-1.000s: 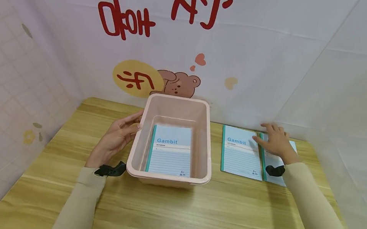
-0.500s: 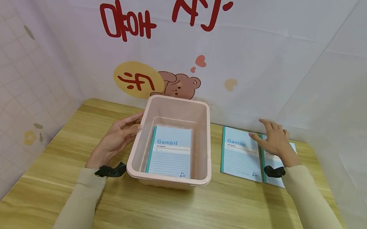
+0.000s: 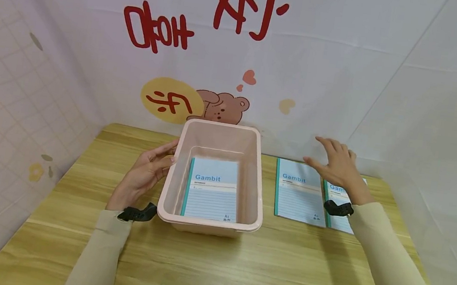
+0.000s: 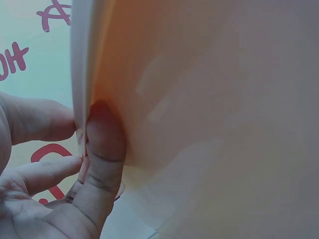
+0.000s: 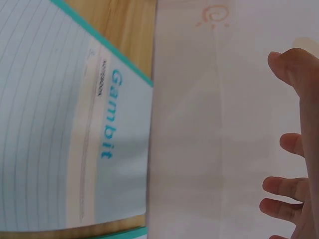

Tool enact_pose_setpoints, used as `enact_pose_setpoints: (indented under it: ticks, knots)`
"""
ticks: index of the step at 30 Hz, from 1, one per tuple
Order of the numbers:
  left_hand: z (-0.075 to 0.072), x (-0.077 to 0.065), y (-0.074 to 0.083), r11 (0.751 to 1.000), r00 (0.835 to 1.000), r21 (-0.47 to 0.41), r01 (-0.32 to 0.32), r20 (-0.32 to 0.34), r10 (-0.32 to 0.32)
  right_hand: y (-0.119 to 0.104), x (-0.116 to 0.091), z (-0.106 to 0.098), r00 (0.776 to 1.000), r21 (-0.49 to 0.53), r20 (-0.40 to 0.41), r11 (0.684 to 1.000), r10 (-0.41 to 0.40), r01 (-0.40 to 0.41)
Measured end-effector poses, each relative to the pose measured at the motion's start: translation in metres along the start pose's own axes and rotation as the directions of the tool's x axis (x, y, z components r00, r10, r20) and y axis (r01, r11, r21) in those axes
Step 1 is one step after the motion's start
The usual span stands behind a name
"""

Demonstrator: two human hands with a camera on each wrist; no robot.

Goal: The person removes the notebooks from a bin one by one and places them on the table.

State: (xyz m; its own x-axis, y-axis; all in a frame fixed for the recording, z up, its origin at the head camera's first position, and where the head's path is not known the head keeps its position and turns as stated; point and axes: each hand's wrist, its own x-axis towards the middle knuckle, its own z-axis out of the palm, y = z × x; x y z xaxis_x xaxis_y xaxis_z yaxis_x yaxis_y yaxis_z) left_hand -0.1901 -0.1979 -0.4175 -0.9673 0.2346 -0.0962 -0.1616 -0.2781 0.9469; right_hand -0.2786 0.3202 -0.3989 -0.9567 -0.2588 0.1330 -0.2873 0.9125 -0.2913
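Observation:
A pale pink plastic tub (image 3: pixel 209 224) stands on the table, with a light-blue notebook (image 3: pixel 212 193) lying flat inside it. My left hand (image 3: pixel 147 170) grips the tub's left rim; in the left wrist view the thumb and fingers (image 4: pixel 105 134) pinch the wall from both sides. Right of the tub lie two more notebooks, a nearer one (image 3: pixel 301 195) and an outer one (image 3: pixel 338 210), both with green spines. Above them hovers my right hand (image 3: pixel 340 167), its thumb and fingers spread and holding nothing. It partly hides the outer notebook's top.
The wooden table (image 3: pixel 237 273) ends at the back against a white printed curtain (image 3: pixel 308 66). Another curtain wall (image 3: pixel 446 166) rises close at the right, and one (image 3: pixel 23 86) at the left.
My right hand has risen and shifted left, off the outer notebook toward the nearer one, uncovering more of the outer cover. The left hand and tub stay put.

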Motion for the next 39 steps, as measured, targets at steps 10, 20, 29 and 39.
enact_pose_setpoints:
  ticks: [10,20,29,39]
  knots:
    - [-0.002,0.0,-0.002,1.0,1.0,0.001,-0.005,0.009,0.005,-0.034,0.014,-0.009,0.998,0.046,-0.033,0.997,-0.055,0.057]
    - [0.0,0.0,-0.003,1.0,1.0,-0.001,-0.008,0.01,0.008,-0.068,0.025,-0.014,0.995,0.048,-0.028,0.994,-0.099,0.1]
    - [0.0,0.0,-0.003,1.0,1.0,0.0,-0.018,0.015,0.018,-0.1,0.033,-0.018,0.992,0.033,-0.011,0.991,-0.128,0.128]
    - [0.0,0.0,-0.003,1.0,1.0,-0.006,-0.003,0.006,0.003,-0.143,0.041,-0.021,0.989,-0.017,0.049,0.99,-0.141,0.142]
